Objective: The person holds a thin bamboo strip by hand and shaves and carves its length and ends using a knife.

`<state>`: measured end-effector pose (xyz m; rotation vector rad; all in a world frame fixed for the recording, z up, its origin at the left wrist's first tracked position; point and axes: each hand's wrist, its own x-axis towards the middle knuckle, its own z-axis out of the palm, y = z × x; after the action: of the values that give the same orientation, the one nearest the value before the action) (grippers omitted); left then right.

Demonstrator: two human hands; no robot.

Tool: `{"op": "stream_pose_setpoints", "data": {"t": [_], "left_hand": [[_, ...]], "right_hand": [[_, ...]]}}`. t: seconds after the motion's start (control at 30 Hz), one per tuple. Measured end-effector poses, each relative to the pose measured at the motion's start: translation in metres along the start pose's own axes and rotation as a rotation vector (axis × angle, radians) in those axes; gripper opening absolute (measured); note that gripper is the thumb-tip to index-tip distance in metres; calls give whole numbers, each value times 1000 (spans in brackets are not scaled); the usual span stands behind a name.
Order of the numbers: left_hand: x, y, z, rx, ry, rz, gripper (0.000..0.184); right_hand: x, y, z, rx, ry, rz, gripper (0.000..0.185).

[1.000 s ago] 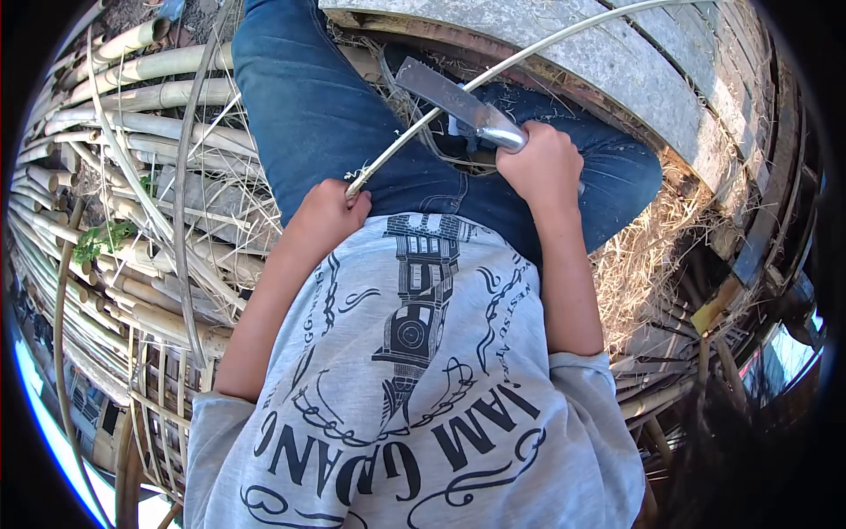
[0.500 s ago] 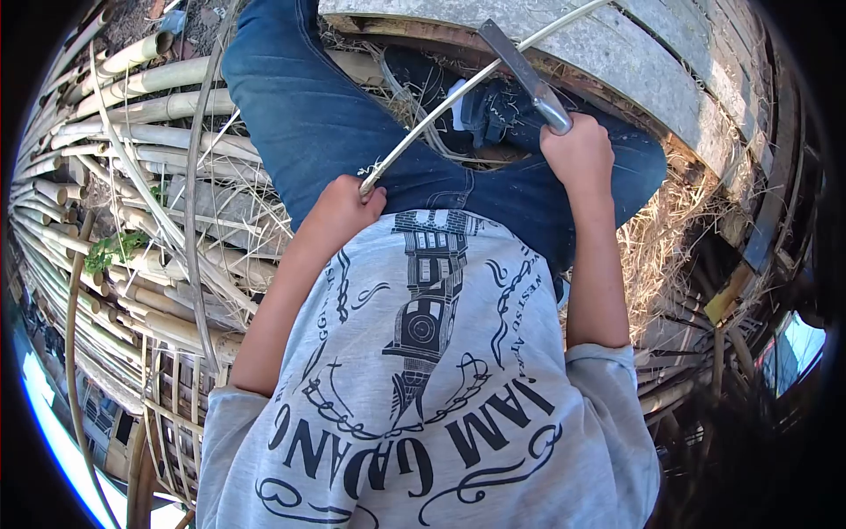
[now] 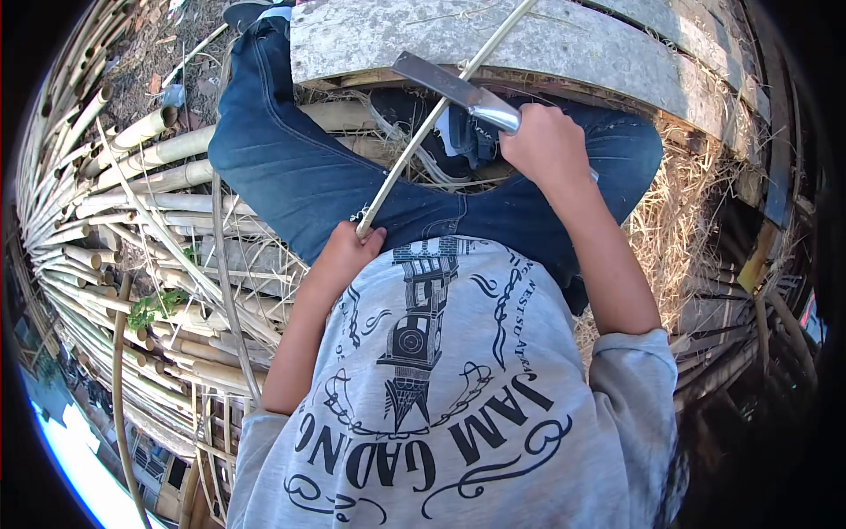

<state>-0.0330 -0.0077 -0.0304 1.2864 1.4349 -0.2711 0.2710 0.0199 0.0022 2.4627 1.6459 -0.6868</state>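
My left hand (image 3: 349, 252) is closed round the near end of a long, thin bamboo strip (image 3: 398, 169), close to my waist. The strip slants up and away to the right, over my lap and past the edge of the wooden platform. In my right hand (image 3: 550, 148) is the handle of a knife (image 3: 438, 81) with a broad, straight, dark blade and a shiny metal collar. The blade points left and lies across the strip near its middle; whether its edge bites into the strip I cannot tell. Small curled fibres stick up beside my left hand.
A worn wooden platform (image 3: 493, 40) stands in front of my legs. Many cut bamboo poles (image 3: 167, 181) lie to the left, with a small green plant (image 3: 152, 306) among them. Dry shavings (image 3: 665, 229) cover the ground on the right.
The knife and my right hand have shifted left and slightly down, the blade now lying flatter across the strip. The strip stands steeper. The camera view has also turned a little.
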Motion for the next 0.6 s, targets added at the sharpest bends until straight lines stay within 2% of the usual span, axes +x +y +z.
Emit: {"op": "stream_pose_setpoints", "data": {"t": [0.1, 0.17, 0.23, 0.3, 0.37, 0.43, 0.5, 0.53, 0.6], "left_hand": [[-7, 3, -4, -16, -28, 33, 36], [-2, -12, -4, -4, -15, 107, 37], [0, -9, -2, -39, -69, 66, 39], [2, -3, -1, -18, -47, 53, 41], [3, -1, -2, -46, -51, 31, 42], [8, -8, -3, -14, -80, 121, 42], [10, -10, -2, -21, -46, 171, 41], [9, -6, -2, -18, -39, 163, 41], [11, 0, -1, -32, -47, 107, 43]], "right_hand": [[-13, -10, 11, -91, -169, -211, 25], [2, 6, 6, -45, -87, -90, 26], [21, 30, 2, -25, 139, -8, 21], [19, 27, 0, -58, 137, -31, 21], [-1, 13, -2, 16, -35, -135, 22], [-4, 14, -7, -94, -195, -342, 25], [15, 27, -10, -104, -44, -154, 23], [28, 36, -10, 43, 33, 59, 21], [27, 36, -7, 55, 43, 14, 24]]}}
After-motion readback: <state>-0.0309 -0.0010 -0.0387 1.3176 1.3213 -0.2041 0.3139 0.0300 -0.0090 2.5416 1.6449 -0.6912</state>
